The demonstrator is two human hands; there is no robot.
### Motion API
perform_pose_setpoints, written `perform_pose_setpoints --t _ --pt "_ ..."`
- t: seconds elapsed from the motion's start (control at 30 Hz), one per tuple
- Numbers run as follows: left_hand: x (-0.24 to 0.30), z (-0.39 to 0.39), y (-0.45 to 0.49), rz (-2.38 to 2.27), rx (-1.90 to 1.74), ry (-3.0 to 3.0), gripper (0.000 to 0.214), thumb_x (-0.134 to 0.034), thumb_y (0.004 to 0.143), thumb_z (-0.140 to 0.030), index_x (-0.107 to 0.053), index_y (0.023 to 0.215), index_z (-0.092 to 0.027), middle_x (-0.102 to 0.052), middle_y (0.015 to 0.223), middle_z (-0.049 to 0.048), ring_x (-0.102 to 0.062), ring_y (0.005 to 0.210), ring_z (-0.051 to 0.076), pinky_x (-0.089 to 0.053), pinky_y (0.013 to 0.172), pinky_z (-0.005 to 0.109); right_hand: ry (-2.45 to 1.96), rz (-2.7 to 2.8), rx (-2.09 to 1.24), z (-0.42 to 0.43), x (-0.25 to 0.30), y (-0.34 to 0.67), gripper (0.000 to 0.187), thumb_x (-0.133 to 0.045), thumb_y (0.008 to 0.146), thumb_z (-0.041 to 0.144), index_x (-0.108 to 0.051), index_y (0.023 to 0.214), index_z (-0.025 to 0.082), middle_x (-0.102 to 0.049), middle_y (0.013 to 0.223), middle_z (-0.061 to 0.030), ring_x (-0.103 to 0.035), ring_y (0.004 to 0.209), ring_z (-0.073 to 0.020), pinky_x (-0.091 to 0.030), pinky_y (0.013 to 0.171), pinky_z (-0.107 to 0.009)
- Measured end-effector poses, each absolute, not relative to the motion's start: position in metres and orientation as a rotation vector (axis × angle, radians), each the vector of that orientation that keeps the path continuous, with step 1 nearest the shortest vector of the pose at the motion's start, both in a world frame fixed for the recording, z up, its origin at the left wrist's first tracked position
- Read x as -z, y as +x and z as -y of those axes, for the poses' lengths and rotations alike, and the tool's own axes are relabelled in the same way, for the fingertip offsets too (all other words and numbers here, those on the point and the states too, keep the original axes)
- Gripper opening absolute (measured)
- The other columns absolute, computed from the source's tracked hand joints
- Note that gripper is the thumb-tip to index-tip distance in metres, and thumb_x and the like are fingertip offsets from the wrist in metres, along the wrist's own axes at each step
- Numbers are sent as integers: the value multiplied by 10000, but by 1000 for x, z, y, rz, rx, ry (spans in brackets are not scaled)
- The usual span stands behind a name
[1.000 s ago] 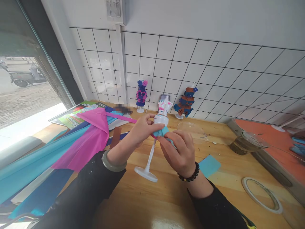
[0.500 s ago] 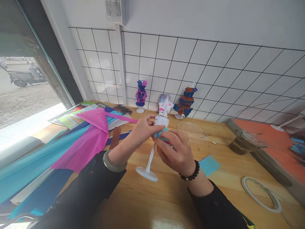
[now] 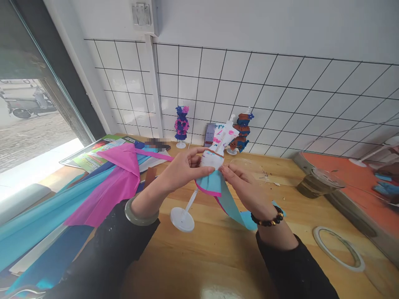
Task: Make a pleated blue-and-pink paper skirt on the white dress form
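Note:
A miniature white dress form with pink and blue patches on its bust leans to the right, its round base tipped up toward me. My left hand grips it around the waist, thumb pressed at the top of a light-blue strip with a pink lower edge. The strip, crepe paper or thin fabric, wraps the form's front like a skirt. Its loose length trails down to the right. Close to the form's right side, my right hand pinches the strip's upper edge between thumb and fingers.
Pink sheet material and blue lengths lie at left. Two dressed miniature forms, one blue-pink and one brown-blue, stand by the wall. At right are a tape roll, a lidded plastic cup and an orange tray.
The dress form has tilted further right and turned, showing its front. My right hand has moved right and turned, exposing the pink-edged blue strip and its trailing length. My left hand keeps its grip.

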State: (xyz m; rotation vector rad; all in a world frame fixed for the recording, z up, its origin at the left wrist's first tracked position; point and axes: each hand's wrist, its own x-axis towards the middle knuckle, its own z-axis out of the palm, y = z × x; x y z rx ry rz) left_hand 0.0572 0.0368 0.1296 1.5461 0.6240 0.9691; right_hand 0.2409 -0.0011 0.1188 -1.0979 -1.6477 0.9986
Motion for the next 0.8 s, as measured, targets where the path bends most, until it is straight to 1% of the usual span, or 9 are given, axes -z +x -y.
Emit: perform_pose_setpoints --t 0.1,0.23,0.33,0.5,0.63,0.8 --pt "-132 -36 56 -607 -957 1561 569 -693 719 -243 -483 1233 -121 -636 1070 130 -607 943 193 -492 781 300 -1091 1641 -1052 2 -119 243 302 -561 809 481 -594 747 188 -554 680 7 -496 640 -113 -419 581 -234" --pt "-132 -37 56 -602 -978 1563 575 -689 726 -254 -478 1246 -127 -635 1076 124 -603 960 202 -492 777 299 -1059 1652 -1029 4 -117 241 240 -623 776 427 -616 779 187 -590 725 -1 -514 644 -112 -421 589 -235" --pt "-131 -38 56 -583 -990 1551 582 -680 734 -268 -470 1261 -137 -638 1071 117 -604 962 206 -492 784 308 -1083 1663 -940 5 -116 238 240 -615 784 421 -631 763 182 -605 728 -10 -526 664 -123 -429 615 -247" --pt "-131 -38 56 -563 -991 1547 675 -714 694 -228 -433 1303 -149 -640 1073 114 -610 928 188 -491 772 291 -1180 1714 -711 7 -119 234 243 -603 795 406 -647 732 175 -586 661 1 -484 631 -117 -402 601 -248" --pt "-130 -38 56 -548 -995 1547 682 -709 689 -201 -430 1309 -152 -653 1034 102 -612 920 183 -486 789 293 -1186 1741 -668 8 -119 233 229 -592 805 391 -657 764 175 -619 698 -3 -514 659 -124 -416 630 -255" --pt "-131 -38 55 -540 -994 1539 698 -701 690 -179 -413 1325 -138 -643 1053 106 -603 909 166 -479 790 285 -1182 1766 -640 8 -118 234 218 -589 810 381 -661 793 176 -641 724 -9 -530 668 -128 -429 643 -259"
